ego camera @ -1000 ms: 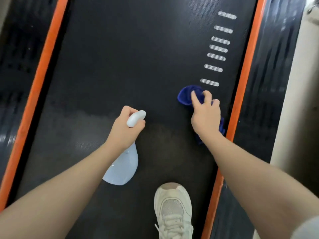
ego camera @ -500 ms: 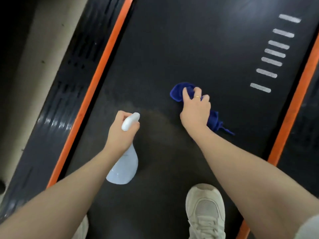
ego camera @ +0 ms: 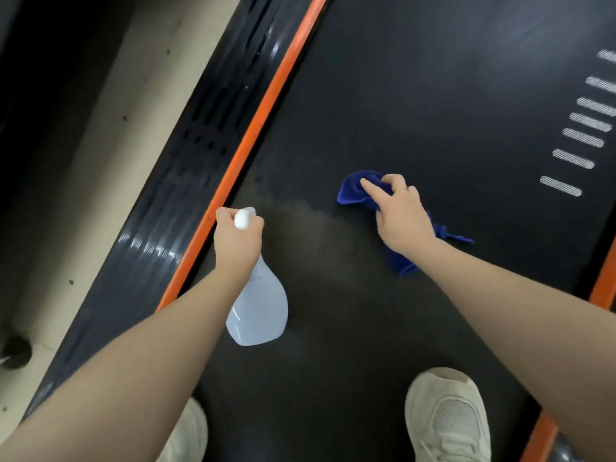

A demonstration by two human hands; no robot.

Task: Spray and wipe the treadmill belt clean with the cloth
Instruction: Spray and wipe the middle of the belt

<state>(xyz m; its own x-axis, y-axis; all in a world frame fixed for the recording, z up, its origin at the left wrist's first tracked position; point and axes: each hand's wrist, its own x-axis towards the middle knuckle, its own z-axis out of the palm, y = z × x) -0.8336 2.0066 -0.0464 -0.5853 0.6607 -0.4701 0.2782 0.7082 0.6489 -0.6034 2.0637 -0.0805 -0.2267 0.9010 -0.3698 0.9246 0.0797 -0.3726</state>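
The black treadmill belt [ego camera: 416, 95] fills most of the view. My right hand [ego camera: 401, 216] presses a crumpled blue cloth [ego camera: 355, 191] onto the belt near its middle; part of the cloth sticks out behind my wrist. My left hand [ego camera: 238, 243] grips the neck of a translucent pale-blue spray bottle [ego camera: 260, 308] with a white head, held over the belt close to the left orange strip. A dull, lighter patch [ego camera: 310, 228] lies on the belt between my two hands.
Orange strips [ego camera: 266, 105] edge the belt on both sides, with a black ribbed side rail [ego camera: 200, 155] to the left and beige floor [ego camera: 110, 135] beyond. White dash marks [ego camera: 580, 141] run along the belt's right side. My two pale sneakers [ego camera: 446, 418] stand on the belt.
My right hand and the cloth have slid leftward across the belt, away from the white dashes. The view has swung left, showing the left rail and floor. The bottle stays gripped.
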